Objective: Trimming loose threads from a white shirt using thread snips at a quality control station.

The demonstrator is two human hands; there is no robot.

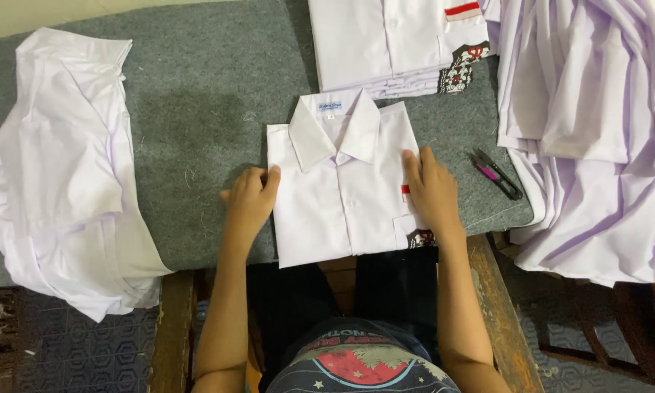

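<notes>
A folded white cotton school shirt point(342, 191) with a pointed collar lies front-up on the grey felt-covered table point(196, 109), near its front edge. The left hand point(251, 200) rests flat, fingers loosely spread, against the shirt's left edge; the right hand point(431, 191) lies open, palm down, on the shirt's right side — over the pocket. Small black thread snips with a pink handle point(496, 173) lie just beside that hand. A stack of folded white shirts point(393, 47) sits behind, and loose white shirts point(58, 167) are heaped at the left, with more point(597, 131) at the right.

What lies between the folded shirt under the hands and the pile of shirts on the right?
Small thread snips with a pink grip, on the grey felt, seen in the head view.
</notes>
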